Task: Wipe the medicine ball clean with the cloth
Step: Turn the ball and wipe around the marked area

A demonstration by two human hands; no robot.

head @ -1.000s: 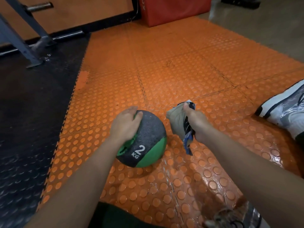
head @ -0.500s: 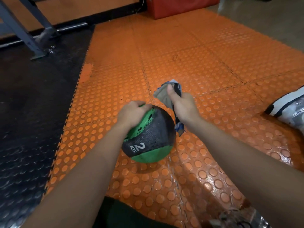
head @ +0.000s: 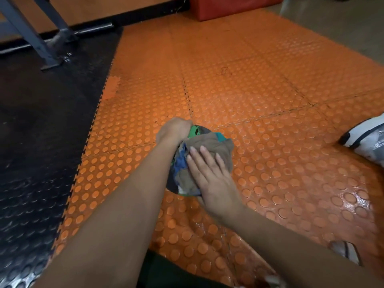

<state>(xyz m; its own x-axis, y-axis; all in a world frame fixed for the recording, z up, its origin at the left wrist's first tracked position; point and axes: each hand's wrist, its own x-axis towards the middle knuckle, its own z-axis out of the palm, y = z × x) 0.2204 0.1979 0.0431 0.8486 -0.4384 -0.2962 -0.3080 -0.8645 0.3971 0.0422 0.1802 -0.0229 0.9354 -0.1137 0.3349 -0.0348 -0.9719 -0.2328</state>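
Observation:
The green and black medicine ball (head: 196, 130) sits on the orange studded mat, mostly covered. A brown and blue cloth (head: 209, 145) is spread over its top and near side. My right hand (head: 209, 173) lies flat on the cloth with straight fingers, pressing it against the ball. My left hand (head: 173, 129) curls over the ball's far left side and grips it. Only a green patch of the ball shows between the left hand and the cloth.
The orange studded mat (head: 259, 100) meets a black rubber floor (head: 41, 121) on the left. A grey metal frame (head: 41, 44) stands at the back left and a red pad (head: 234, 7) at the back. A white shoe (head: 365, 140) lies at the right edge.
My right hand brought the cloth from beside the ball down onto it and flattened out over it. The left hand kept its hold as the ball turned, hiding the 2 KG mark.

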